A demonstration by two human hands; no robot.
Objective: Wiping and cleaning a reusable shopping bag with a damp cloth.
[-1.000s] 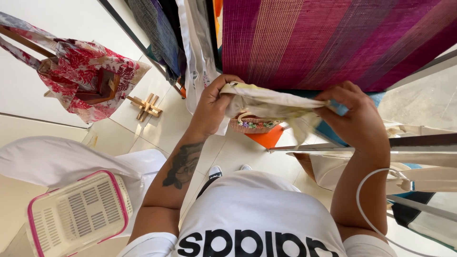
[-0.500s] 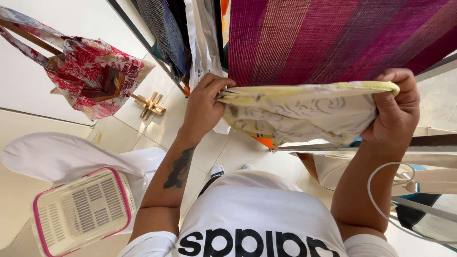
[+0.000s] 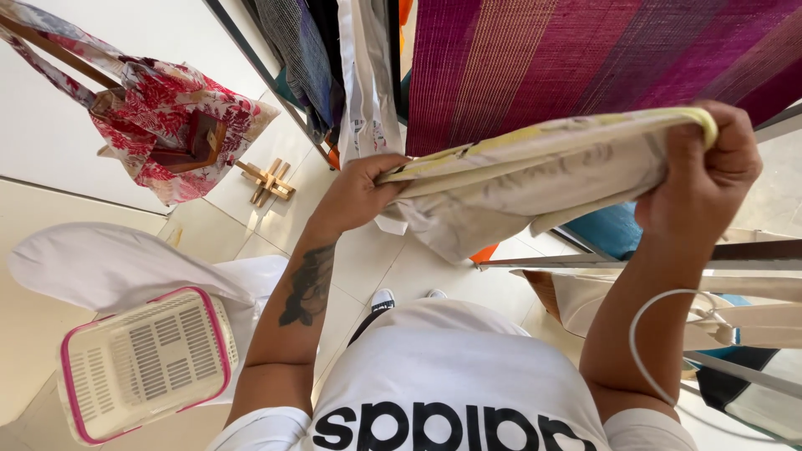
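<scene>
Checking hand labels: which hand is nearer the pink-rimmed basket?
Left. The left hand grips the cloth above and right of the basket; the right hand holds the cloth's far end.

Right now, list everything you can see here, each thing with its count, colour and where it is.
Folded cloth: one, cream with yellow edge, stretched between both hands.
Woven mat: one, purple and magenta stripes, hanging top right.
Hanging fabrics: several, grey, dark and white, top centre.
Floral bag: one, red and white, hanging upper left.
Wooden cross stand: one, light wood, on the floor under the bag.
Basket: one, cream with pink rim, lower left.
White cloth: one, draped by the basket.
White cord: one, looped by the right forearm.
Left hand: grips the cloth's left end.
Right hand: grips the cloth's right end.
</scene>
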